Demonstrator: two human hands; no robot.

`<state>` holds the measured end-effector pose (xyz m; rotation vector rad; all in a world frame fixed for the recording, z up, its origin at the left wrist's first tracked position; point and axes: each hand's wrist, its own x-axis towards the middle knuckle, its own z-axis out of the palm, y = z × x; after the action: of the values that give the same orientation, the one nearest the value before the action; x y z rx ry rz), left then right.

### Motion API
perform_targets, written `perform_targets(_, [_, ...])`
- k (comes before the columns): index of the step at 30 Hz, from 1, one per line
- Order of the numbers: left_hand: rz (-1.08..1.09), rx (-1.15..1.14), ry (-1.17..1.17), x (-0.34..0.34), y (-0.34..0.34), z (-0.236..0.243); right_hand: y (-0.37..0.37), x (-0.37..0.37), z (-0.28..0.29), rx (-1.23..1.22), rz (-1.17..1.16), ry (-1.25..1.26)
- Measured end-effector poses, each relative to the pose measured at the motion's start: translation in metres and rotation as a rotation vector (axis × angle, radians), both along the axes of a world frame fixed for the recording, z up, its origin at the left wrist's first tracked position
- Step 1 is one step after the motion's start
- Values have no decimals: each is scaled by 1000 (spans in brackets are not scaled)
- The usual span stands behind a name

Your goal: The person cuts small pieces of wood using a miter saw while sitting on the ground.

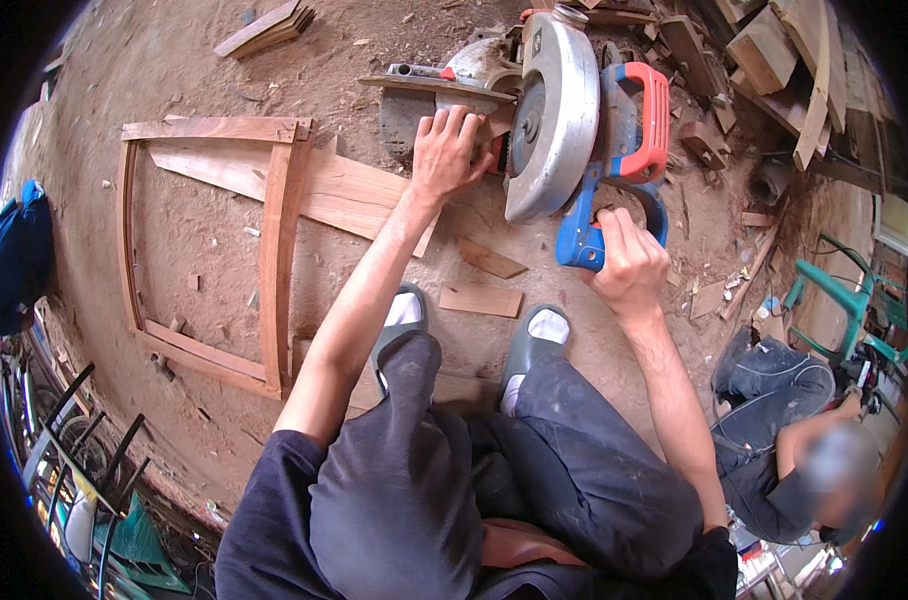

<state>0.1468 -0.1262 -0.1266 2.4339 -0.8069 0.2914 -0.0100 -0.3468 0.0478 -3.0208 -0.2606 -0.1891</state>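
Note:
A saw with a silver blade guard, orange-red upper handle and blue lower handle stands at upper centre. My right hand is closed round the blue handle. My left hand has its fingers curled at the saw's metal base, left of the blade. A small reddish wood piece shows beside those fingers; what they grip is hidden. A wooden frame lies on the dirt to the left, with a tapered board reaching out toward my left arm.
Loose offcuts lie by my feet. A scrap-wood pile fills the upper right. Another person is low at right, near a green plastic chair. A blue cloth item and metal clutter line the left.

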Motion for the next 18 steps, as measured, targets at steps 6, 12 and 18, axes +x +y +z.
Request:
perform_targets(6, [33, -56, 10, -3, -3, -3, 1, 1, 0, 3, 2, -7])
perform_targets(12, [21, -102, 96, -3, -1, 3, 0, 0, 1, -1, 3, 2])
perform_targets(18, [-12, -128, 124, -1, 4, 2, 1, 1, 1, 7, 9, -11])
